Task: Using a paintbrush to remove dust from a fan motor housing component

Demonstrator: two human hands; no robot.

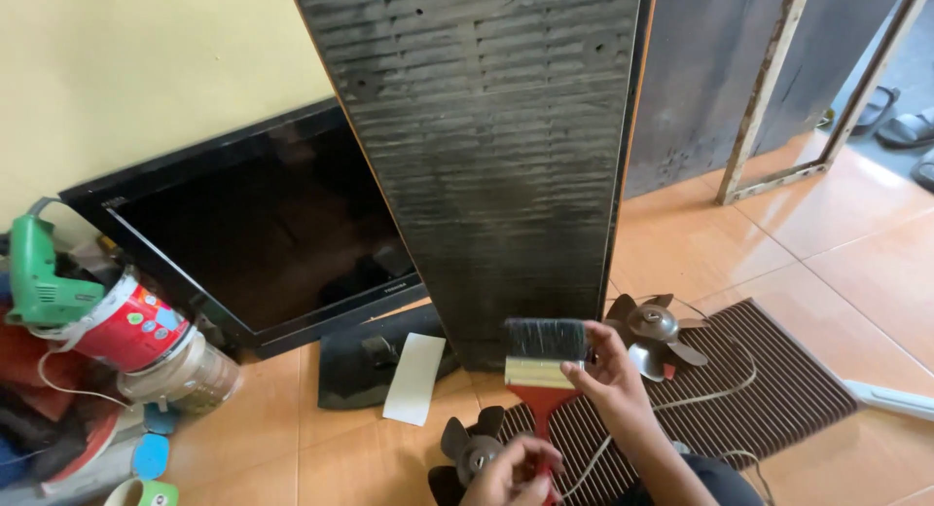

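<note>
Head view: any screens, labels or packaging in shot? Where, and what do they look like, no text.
Flat-screen television: leans on the yellow wall at left, black rectangle, screen dark.
Round container: lying on its side at far left under a green drill, red and white with small coloured label marks.
White blank card: on the black television stand, plain rectangle.

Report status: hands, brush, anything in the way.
Left hand grips the red paintbrush handle; right hand fingers at its bristles. Brush against the upright black finned panel. Fan blades, white cord on the mat below.
</note>
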